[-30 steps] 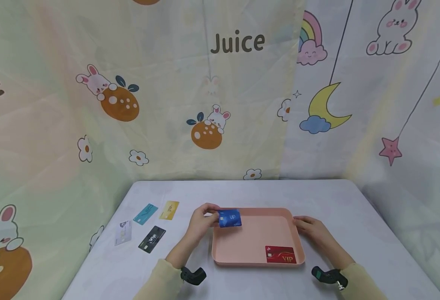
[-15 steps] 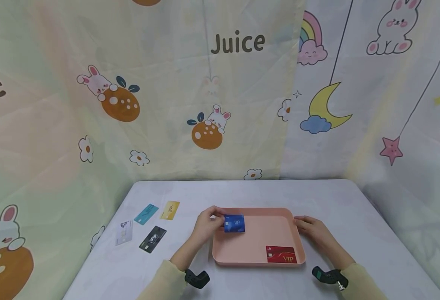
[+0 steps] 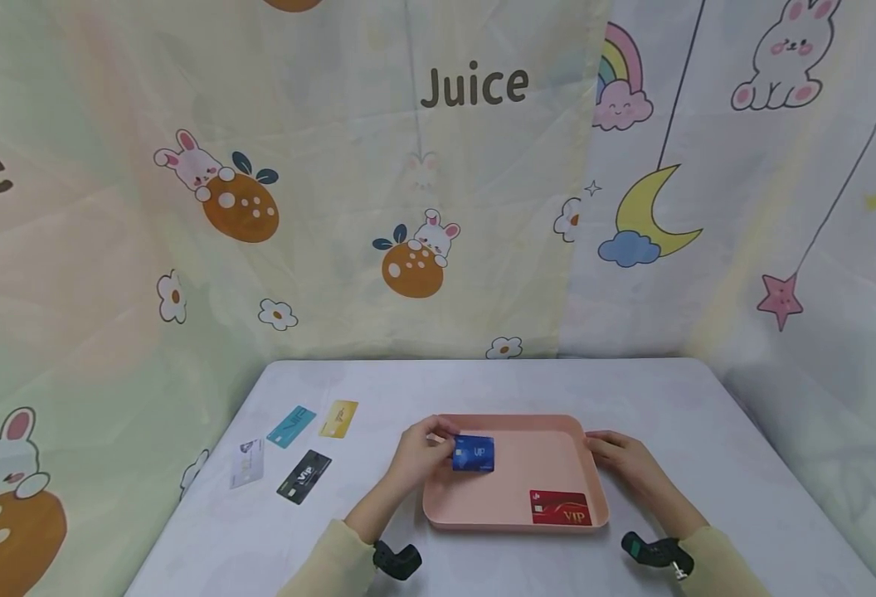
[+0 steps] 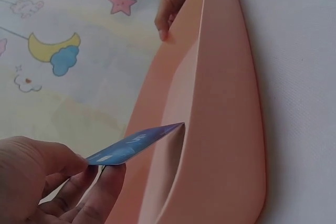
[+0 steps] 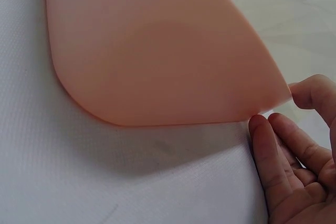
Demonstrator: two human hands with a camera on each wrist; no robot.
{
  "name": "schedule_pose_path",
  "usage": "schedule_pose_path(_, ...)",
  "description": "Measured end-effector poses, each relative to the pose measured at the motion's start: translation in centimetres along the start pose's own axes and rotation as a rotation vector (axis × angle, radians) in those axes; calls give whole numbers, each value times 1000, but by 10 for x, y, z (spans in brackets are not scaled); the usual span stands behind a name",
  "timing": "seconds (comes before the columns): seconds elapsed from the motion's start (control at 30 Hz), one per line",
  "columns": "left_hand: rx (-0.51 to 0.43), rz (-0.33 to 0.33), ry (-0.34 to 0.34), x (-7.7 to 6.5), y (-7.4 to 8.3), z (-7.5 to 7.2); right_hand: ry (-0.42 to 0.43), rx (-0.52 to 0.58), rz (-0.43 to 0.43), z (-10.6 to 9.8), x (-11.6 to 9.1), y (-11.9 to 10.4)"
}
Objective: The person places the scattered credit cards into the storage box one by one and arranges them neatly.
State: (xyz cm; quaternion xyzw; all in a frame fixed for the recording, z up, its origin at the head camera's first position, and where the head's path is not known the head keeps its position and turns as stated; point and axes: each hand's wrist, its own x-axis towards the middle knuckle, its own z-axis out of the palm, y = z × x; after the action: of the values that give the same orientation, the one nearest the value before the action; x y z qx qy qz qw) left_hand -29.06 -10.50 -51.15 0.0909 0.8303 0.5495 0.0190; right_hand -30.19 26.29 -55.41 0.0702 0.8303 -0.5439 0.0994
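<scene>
Cartoon curtains with rabbits, a moon and the word "Juice" are hanging behind a pale worktop [image 3: 707, 431], where a person in yellow sleeves is working with both hands.

Left hand [image 3: 425, 454] is pinching a blue card [image 3: 473, 453] by its short edge between thumb and fingers [image 4: 107, 182], so most of the card is sticking out free over the left part of a pink tray [image 3: 516, 522]. In the left wrist view the card is lying nearly flat and level with the tray's rim; whether it is touching the tray floor cannot be told.

Right hand [image 3: 620, 456] is resting at the tray's right edge, thumb on the rim and fingers [image 5: 273, 150] lying fairly straight on the worktop beside it. That looks like a steadying hold, keeping the light tray from sliding.

A red card [image 3: 561, 507] is lying flat in the tray's near right corner, well apart from the blue one.

Four more cards are lying on the worktop left of the tray, each apart from the others: teal [image 3: 291, 426], yellow [image 3: 338, 419], white [image 3: 247, 463] and black [image 3: 304, 477].
</scene>
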Motion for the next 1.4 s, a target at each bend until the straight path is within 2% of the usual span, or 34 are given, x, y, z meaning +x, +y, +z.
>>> schedule_pose_path(0.5, 51, 48, -18, 1, -1, 13, 11, -12, -16, 0, 0, 1)
schedule_pose_path(1.03, 56, 23, -97, -1, 1, 34, 15, -38, -10, 0, -3, -1)
schedule_pose_path(1.4, 69, 40, -98, 1, 5, 46, 9, -20, -15, 1, -2, 0)
